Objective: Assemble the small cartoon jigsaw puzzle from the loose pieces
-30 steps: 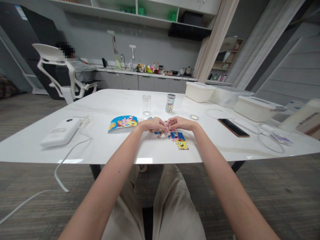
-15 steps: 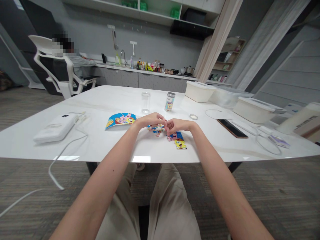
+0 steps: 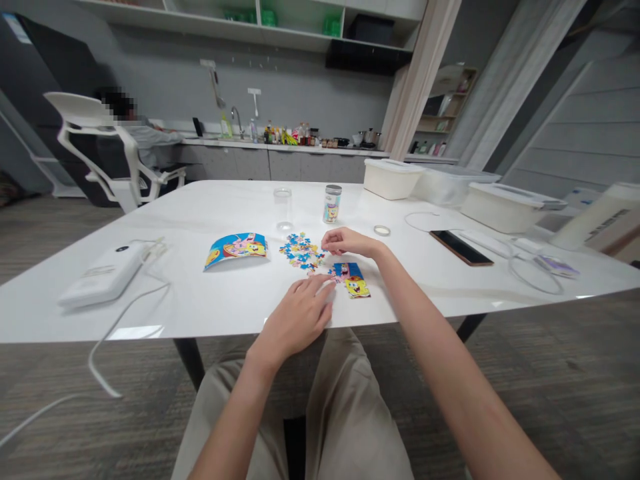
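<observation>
Several loose jigsaw pieces (image 3: 300, 252) lie in a small heap on the white table (image 3: 210, 300). A joined patch of puzzle (image 3: 353, 280) with a yellow cartoon figure lies just right of the heap. My right hand (image 3: 346, 241) hovers at the heap's right edge, fingers curled in a pinch; what they hold is too small to name. My left hand (image 3: 300, 315) rests near the table's front edge, fingers stretched flat, fingertips beside the joined patch. A cartoon reference picture (image 3: 236, 248) lies to the left.
A clear cup (image 3: 283, 208), a printed jar (image 3: 331, 203) and a small lid (image 3: 381, 230) stand behind the pieces. A white device (image 3: 103, 275) with a cable lies left; a phone (image 3: 461, 247) and white boxes (image 3: 393, 179) lie right. A person sits in a chair (image 3: 95, 143) far left.
My left hand has let go of the pieces and drawn back toward the front edge, now lying flat. The heap of loose pieces is uncovered. My right hand stayed by the heap.
</observation>
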### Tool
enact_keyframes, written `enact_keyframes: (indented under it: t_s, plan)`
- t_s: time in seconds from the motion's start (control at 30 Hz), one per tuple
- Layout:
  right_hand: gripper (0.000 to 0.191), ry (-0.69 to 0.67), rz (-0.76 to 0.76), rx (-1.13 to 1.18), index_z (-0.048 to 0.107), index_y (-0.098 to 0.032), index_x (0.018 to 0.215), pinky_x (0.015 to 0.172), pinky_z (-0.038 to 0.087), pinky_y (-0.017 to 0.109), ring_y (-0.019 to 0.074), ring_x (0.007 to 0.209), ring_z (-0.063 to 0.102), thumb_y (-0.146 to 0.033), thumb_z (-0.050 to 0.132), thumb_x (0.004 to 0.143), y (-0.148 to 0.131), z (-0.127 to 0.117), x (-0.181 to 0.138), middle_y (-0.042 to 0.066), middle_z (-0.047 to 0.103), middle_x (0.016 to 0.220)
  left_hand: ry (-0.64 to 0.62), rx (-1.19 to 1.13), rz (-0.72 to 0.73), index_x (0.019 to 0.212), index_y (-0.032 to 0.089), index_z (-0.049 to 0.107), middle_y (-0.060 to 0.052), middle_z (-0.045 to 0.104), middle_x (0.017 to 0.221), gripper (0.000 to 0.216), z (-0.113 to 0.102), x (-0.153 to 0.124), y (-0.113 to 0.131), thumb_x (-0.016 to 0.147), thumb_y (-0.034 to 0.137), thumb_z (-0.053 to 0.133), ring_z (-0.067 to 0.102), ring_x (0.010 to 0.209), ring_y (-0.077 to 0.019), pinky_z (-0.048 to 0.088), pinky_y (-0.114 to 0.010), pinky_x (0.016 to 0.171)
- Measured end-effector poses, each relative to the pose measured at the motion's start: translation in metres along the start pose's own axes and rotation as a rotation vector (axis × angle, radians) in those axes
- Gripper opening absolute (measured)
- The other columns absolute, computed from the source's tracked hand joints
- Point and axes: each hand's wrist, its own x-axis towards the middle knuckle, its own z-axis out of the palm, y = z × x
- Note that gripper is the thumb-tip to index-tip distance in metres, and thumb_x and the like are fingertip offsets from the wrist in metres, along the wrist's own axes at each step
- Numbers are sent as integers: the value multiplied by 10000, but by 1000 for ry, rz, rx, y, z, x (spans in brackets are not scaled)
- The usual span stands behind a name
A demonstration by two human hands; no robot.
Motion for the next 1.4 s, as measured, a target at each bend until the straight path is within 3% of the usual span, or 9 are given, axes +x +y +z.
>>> enact_keyframes:
  t_s: [0.17,0.27,0.37,0.5,0.77,0.97,1.4]
  plan:
    - [155,436,-77,-194,584,-176,786,597,423,267,128,605,508,-328,599,816,10,11,-4,-2,574,657,-47,63,33,1361,202,483,-102,497,1445,414,1,4,-2,971,266,358,433,1343,-240,321,-416,1108]
    - [105,541,-153,-511,611,-185,845,742,461,331,173,738,559,-259,538,853,7,28,-38,47,629,810,-53,68,37,1364,182,479,-109,482,1461,419,2,3,-2,968,252,358,418,1357,-244,315,-417,1111]
    - [173,543,-222,-685,638,-191,941,893,455,396,233,955,579,-234,477,899,5,47,-80,99,639,976,-61,53,59,1354,170,478,-121,501,1437,415,3,6,-2,963,241,358,436,1337,-244,321,-426,1109]
    - [240,526,-210,-716,651,-199,1035,944,462,429,255,1038,583,-249,436,941,6,62,-107,125,641,1087,-41,40,30,1341,148,475,-156,517,1390,432,2,16,-4,917,218,430,473,1293,-256,376,-409,1073]
    - [256,478,-219,-765,645,-191,1058,958,485,434,237,1064,596,-243,411,970,9,67,-106,109,652,1109,23,117,3,1293,152,491,-128,547,1320,367,4,12,1,938,212,419,513,1219,-245,424,-403,1040]
    - [285,464,-211,-774,663,-188,1049,976,487,430,225,1080,603,-159,398,946,11,68,-110,101,670,1105,-11,114,18,1233,165,533,-97,579,1273,309,4,10,1,967,222,387,518,1200,-226,421,-403,1046]
    - [357,416,-156,-796,656,-153,1073,1012,456,419,225,1110,583,-38,413,838,13,67,-110,112,658,1147,-36,96,28,1297,148,531,-79,566,1361,363,6,11,-3,985,246,373,470,1279,-222,383,-401,1084]
